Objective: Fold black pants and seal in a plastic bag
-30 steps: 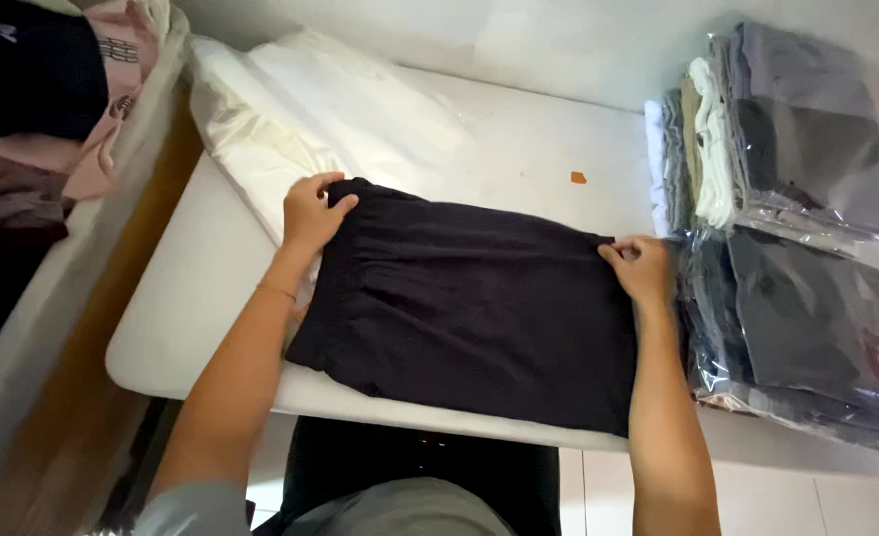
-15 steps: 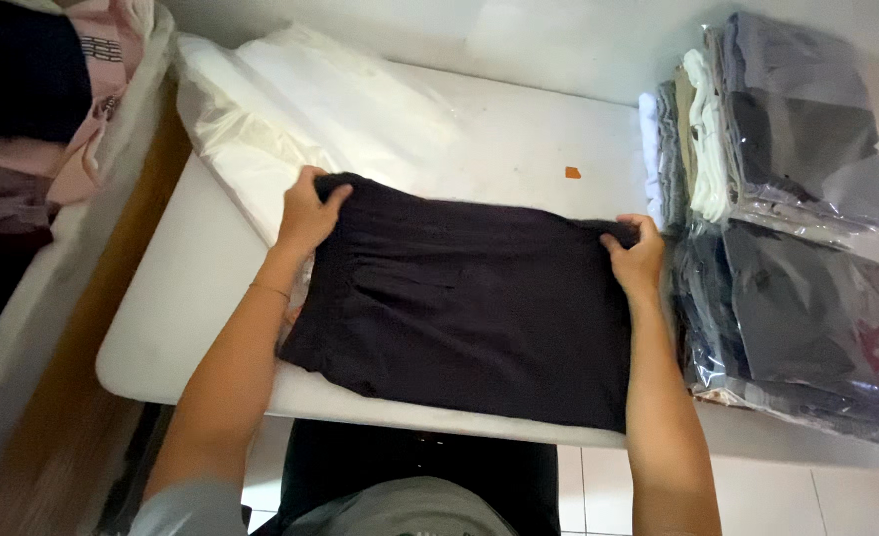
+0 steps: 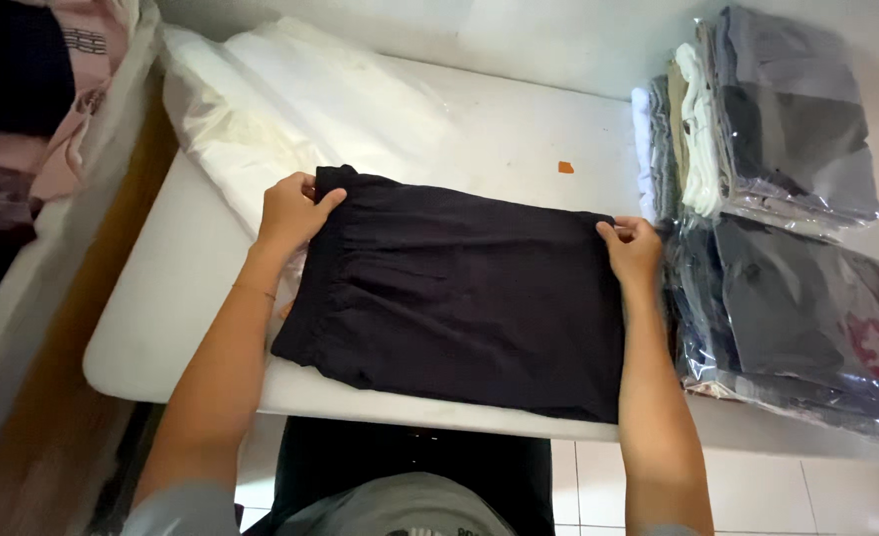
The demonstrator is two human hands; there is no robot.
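Black shorts [image 3: 459,288] lie flat on the white table [image 3: 161,328], already folded into a broad rectangle, with the gathered waistband at my left. My left hand [image 3: 290,210] pinches the far left corner at the waistband, thumb on top and fingers curled around the cloth. My right hand [image 3: 631,248] pinches the far right corner in the same manner, fingertips closed on the fabric edge. I judge the fold partly done: the garment is squared and smooth, both far corners are gripped, and at least one further fold and bagging appear to remain.

Edges: the near hem of the shorts sits just inside the table's near edge, with a narrow strip of bare top in front of it. On the right, the shorts nearly touch the stacks of bagged folded clothes [image 3: 797,248]; I see little room there. On the left, clear plastic sheeting [image 3: 261,119] lies at the far left corner, touching the waistband area. Beyond the far edge of the shorts is open tabletop, bare but for a small orange scrap [image 3: 565,167]. That is the widest free space.
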